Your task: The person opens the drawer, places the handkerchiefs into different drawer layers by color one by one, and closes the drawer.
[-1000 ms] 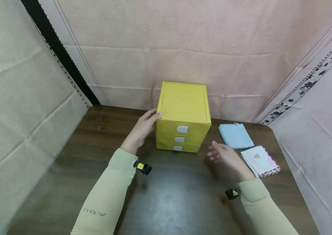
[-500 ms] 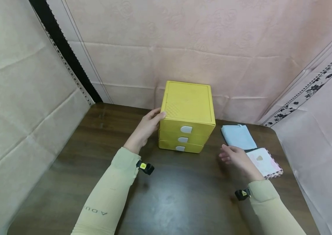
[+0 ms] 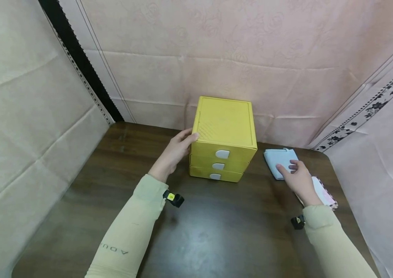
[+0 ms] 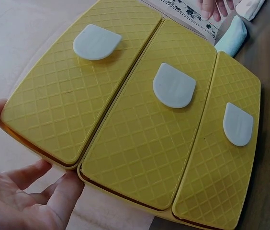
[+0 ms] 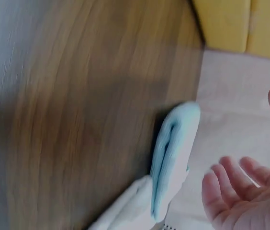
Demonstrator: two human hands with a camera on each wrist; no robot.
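A yellow drawer box with three stacked drawers and white tabs stands on the table, all drawers closed. My left hand rests at its left side, the thumb at the upper front corner and the fingers against the side wall. My right hand hovers with spread, loosely bent fingers over a folded light-blue towel. In the right wrist view the hand is apart from this towel. A folded white towel with a checked edge lies partly hidden below my right hand.
The dark wooden table runs up to a pale fabric backdrop just behind the box. Similar cloth walls stand at the left and right. Both wrists wear small black cameras.
My right hand has moved right and away from me, from beside the box to above the light-blue towel, and its fingers have spread. My left hand has stayed on the box.
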